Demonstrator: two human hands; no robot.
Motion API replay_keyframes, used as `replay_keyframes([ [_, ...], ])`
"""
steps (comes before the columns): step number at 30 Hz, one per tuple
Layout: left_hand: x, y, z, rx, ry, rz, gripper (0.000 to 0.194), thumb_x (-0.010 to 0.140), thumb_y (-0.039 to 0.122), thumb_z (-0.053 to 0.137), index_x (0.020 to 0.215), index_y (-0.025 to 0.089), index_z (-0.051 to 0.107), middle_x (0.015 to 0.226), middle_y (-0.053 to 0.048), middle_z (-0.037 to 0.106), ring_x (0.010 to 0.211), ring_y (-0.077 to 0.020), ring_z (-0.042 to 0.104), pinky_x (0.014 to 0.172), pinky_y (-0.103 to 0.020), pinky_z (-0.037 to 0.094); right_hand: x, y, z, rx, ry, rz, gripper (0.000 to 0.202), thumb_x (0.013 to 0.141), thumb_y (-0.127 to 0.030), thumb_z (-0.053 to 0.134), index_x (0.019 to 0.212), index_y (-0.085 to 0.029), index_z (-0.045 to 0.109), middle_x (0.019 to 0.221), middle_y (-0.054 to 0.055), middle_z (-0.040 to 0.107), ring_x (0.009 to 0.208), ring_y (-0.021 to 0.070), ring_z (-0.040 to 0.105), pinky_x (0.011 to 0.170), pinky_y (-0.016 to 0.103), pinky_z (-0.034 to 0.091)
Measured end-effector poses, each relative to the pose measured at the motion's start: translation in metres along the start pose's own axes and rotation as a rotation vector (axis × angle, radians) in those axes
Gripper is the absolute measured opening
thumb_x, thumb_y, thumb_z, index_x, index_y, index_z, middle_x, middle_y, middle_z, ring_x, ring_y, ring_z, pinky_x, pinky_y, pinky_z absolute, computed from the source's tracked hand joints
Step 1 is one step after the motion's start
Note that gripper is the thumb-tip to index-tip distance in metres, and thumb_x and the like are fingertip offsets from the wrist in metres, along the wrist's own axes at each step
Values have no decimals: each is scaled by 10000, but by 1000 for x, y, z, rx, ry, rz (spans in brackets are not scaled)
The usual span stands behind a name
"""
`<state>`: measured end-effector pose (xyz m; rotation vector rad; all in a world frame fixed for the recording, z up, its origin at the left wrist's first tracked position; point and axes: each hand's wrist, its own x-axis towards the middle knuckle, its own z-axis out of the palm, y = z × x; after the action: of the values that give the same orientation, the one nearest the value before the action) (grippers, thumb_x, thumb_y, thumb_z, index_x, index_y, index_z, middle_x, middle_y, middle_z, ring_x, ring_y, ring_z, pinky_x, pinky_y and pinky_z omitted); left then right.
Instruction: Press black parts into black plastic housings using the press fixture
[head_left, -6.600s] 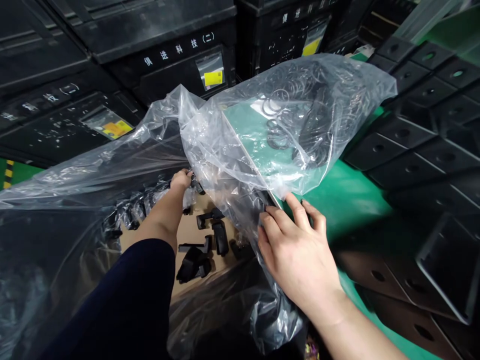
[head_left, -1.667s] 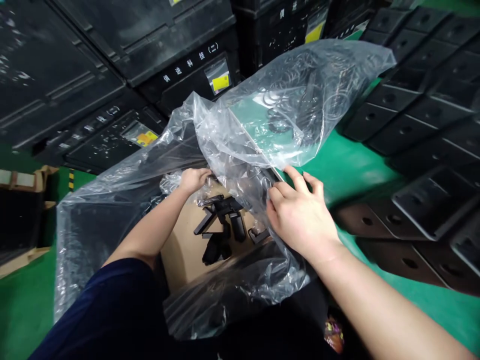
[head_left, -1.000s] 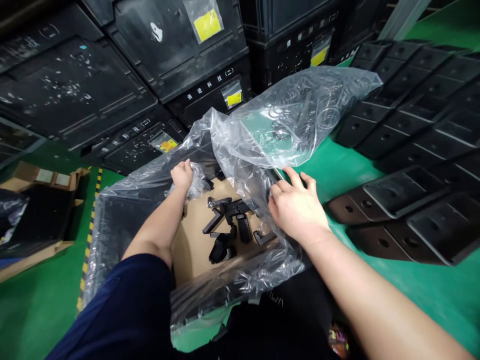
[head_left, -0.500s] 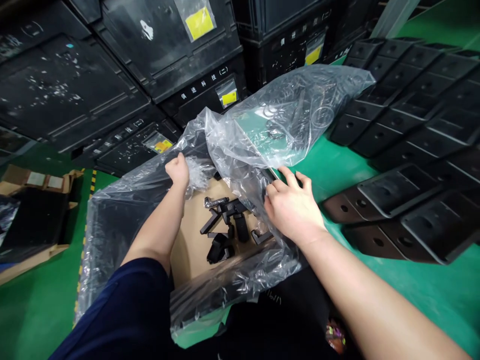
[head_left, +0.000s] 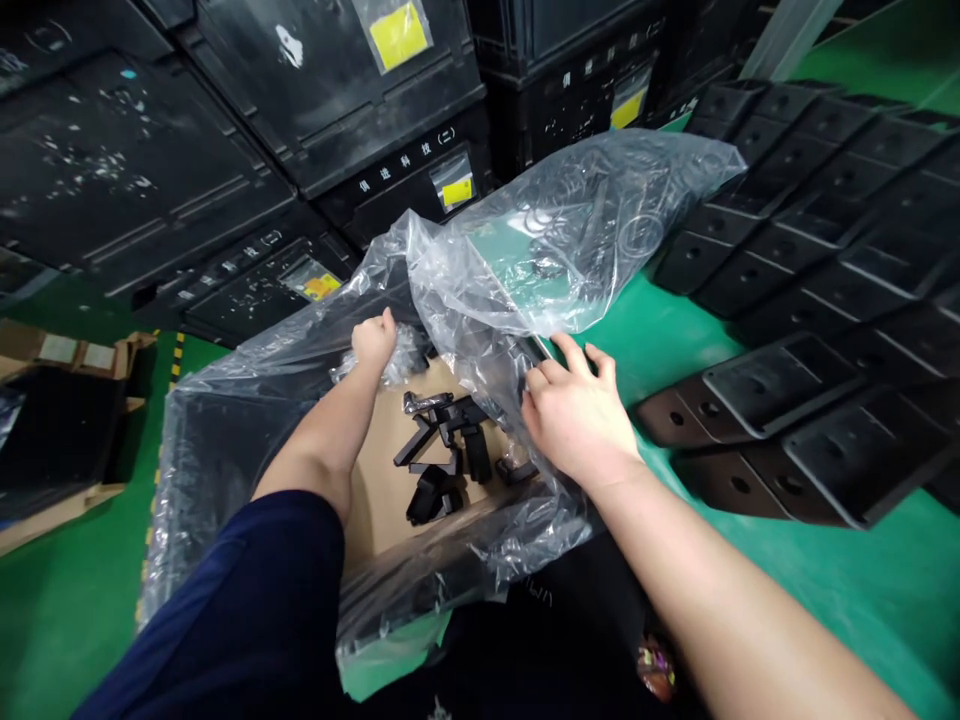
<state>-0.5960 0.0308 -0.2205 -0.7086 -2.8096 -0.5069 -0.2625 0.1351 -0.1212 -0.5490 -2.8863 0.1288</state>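
Note:
A large clear plastic bag [head_left: 442, 270] lines an open bin and drapes over its edges. Inside, several black plastic parts [head_left: 477, 452] lie loosely on a brown cardboard sheet [head_left: 379, 470]. My left hand [head_left: 373, 338] is closed in a fist over the far left part of the bin, gripping a bunched piece of crinkled clear plastic [head_left: 405, 355] that shows beside and below it. On the right edge of the bin rests my right hand [head_left: 574, 408], fingers bent but apart, lying on the bag film with nothing gripped.
Stacked black crates [head_left: 337, 90] with yellow labels stand beyond the bin. Rows of dark box-shaped parts [head_left: 795, 385] are on the green floor [head_left: 817, 590] at the right. An open cardboard box [head_left: 64, 430] lies at the far left, past yellow-black floor tape.
My left hand has moved slightly right, and the crinkled plastic now shows on both sides of it. My right hand stays on the bin edge. The view has shifted a little.

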Motion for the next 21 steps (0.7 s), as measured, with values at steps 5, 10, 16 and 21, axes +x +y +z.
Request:
replay_keyframes([
  [5, 1, -3, -3, 7, 39, -31, 494, 943, 389, 338, 583, 150, 579, 584, -84, 565, 624, -178, 536, 639, -289, 327, 1, 0, -1, 6, -9, 6, 214, 901, -150, 426, 925, -143, 638, 994, 143, 667, 1337, 324, 314, 1030, 530, 252],
  [10, 2, -10, -12, -8, 102, -89, 446, 917, 344, 396, 529, 157, 508, 524, -46, 484, 568, -154, 475, 607, -287, 309, 1, 0, -1, 17, -19, -3, 220, 911, -159, 421, 927, -142, 639, 999, 144, 665, 1337, 325, 317, 1032, 531, 253],
  [16, -5, 7, -5, -69, 138, -49, 436, 909, 357, 426, 515, 171, 449, 533, -17, 456, 586, -128, 455, 602, -248, 333, 1, 0, 0, 14, -8, -5, 212, 922, -172, 423, 919, -140, 632, 977, 131, 664, 1333, 322, 323, 1027, 533, 259],
  [21, -3, 19, -4, -129, 167, -67, 409, 891, 305, 425, 503, 188, 373, 494, 6, 360, 542, -123, 378, 553, -252, 294, 1, 0, 0, -1, 0, -2, 209, 922, -169, 423, 916, -137, 629, 976, 134, 661, 1329, 331, 323, 1023, 534, 265],
])
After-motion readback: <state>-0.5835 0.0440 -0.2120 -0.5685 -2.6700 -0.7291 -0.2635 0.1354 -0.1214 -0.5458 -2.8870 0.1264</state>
